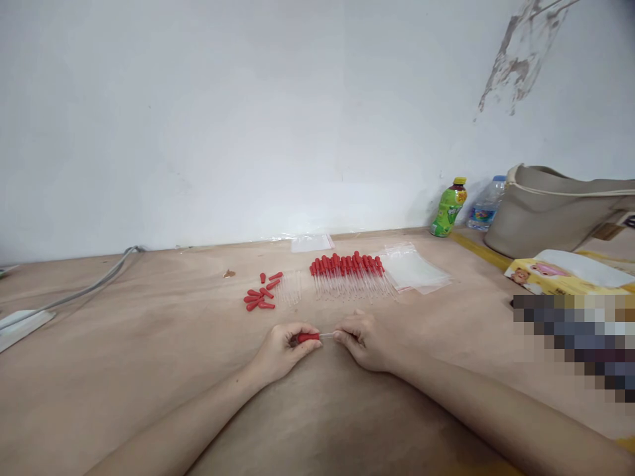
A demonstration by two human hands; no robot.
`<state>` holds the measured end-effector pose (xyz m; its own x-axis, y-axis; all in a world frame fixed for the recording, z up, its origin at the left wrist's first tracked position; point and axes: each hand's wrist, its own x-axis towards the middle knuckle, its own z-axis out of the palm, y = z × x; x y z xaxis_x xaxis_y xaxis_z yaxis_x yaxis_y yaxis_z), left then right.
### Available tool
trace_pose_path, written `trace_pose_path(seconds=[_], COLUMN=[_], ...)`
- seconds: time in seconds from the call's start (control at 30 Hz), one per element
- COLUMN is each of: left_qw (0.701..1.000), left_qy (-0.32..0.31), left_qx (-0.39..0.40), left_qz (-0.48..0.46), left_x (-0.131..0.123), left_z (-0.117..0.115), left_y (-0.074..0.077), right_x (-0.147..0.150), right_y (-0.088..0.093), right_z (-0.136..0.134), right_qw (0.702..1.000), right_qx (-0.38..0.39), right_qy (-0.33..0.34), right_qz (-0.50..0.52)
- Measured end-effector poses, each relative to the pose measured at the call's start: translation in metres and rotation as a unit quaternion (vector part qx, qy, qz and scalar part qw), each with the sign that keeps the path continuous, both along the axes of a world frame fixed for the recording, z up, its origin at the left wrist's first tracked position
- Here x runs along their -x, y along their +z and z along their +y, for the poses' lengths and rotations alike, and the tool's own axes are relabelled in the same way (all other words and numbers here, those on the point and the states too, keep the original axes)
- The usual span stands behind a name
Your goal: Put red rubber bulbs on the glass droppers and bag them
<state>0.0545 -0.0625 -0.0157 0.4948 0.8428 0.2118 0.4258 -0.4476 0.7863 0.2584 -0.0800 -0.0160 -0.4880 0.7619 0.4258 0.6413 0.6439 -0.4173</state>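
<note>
Between thumb and fingers, my left hand (288, 349) pinches a red rubber bulb (308, 338). My right hand (364, 340) grips a thin clear glass tube (327, 336), whose end meets the bulb's mouth. Beyond my left hand lie several loose red bulbs (266, 292) in a scattered group. Beside them are several bare clear tubes (291, 289). Farther right, many tubes fitted with red bulbs (348, 266) lie in a row, bulbs toward the wall.
Clear plastic bags (417, 268) lie right of the row, another (311, 244) near the wall. Back right stand a green bottle (449, 209), a water bottle (488, 206) and a grey-beige bin (550, 215), with a yellow package (540, 272) in front. A grey cable (102, 281) runs at left.
</note>
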Motion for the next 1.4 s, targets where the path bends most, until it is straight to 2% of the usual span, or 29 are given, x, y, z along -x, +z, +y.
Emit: trace_pose_path(seconds=[0.33, 0.47, 0.63, 0.77, 0.87, 0.93, 0.97, 1.03, 1.1, 1.23, 1.4], left_qw=[1.0, 0.998, 0.997, 0.999, 0.999, 0.999, 0.999, 0.997, 0.996, 0.995, 0.994], left_qy=[-0.001, -0.008, -0.034, -0.005, 0.022, 0.019, 0.013, 0.0, -0.006, -0.011, -0.011], left_qx=[-0.024, -0.049, -0.058, -0.04, -0.027, -0.025, -0.031, -0.048, -0.059, -0.064, -0.078], left_qz=[0.019, 0.036, 0.041, 0.033, 0.026, 0.035, 0.042, 0.055, 0.065, 0.077, 0.076], left_x=[0.001, 0.003, 0.007, 0.011, 0.012, 0.012, 0.012, 0.012, 0.011, 0.012, 0.012], left_z=[0.001, 0.003, 0.005, 0.008, 0.012, 0.014, 0.014, 0.013, 0.012, 0.009, 0.009], left_y=[-0.002, 0.001, 0.007, 0.005, 0.002, 0.001, 0.001, 0.002, 0.003, 0.006, 0.006], right_x=[0.007, 0.006, 0.007, 0.0, -0.014, -0.024, -0.027, -0.03, -0.029, -0.016, -0.003], right_y=[0.005, 0.011, 0.028, 0.036, 0.037, 0.037, 0.036, 0.036, 0.034, 0.026, 0.017], right_z=[0.002, 0.003, -0.008, -0.011, 0.004, 0.022, 0.032, 0.052, 0.069, 0.092, 0.106], right_qw=[0.99, 0.987, 0.986, 0.967, 0.953, 0.955, 0.955, 0.942, 0.926, 0.907, 0.896], right_qx=[0.135, 0.153, 0.143, 0.243, 0.301, 0.274, 0.243, 0.168, 0.128, 0.1, 0.09], right_qy=[-0.041, -0.045, -0.022, -0.021, -0.02, -0.075, -0.136, -0.272, -0.345, -0.402, -0.432], right_qz=[-0.006, -0.028, -0.077, -0.076, 0.003, 0.08, 0.102, 0.099, 0.088, 0.072, 0.042])
